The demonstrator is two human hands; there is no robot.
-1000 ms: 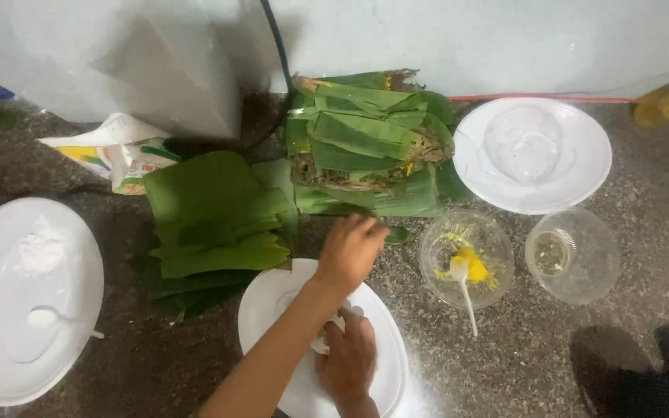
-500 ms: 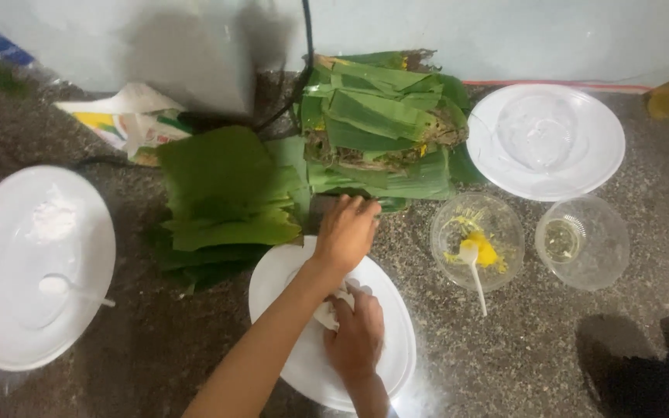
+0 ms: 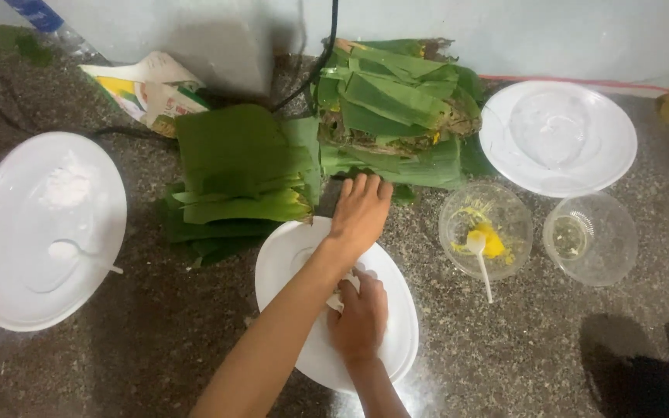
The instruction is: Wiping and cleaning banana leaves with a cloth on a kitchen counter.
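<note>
So the left hand (image 3: 360, 214) is stretched out past the far rim of the white plate (image 3: 396, 340) near the front edge of the counter, fingers flat and close together, tips touching the bottom of the messy banana leaf bundle (image 3: 396, 116) by the back wall. The right hand (image 3: 359, 317) sits on that plate with its fingers curled around a small white lump (image 3: 337, 300), looks like dough. Just left of the bundle there's a neat stack of folded leaves (image 3: 234, 174), and a clear bowl with yellow filling and a spoon (image 3: 485, 231) is off to the right.
</note>
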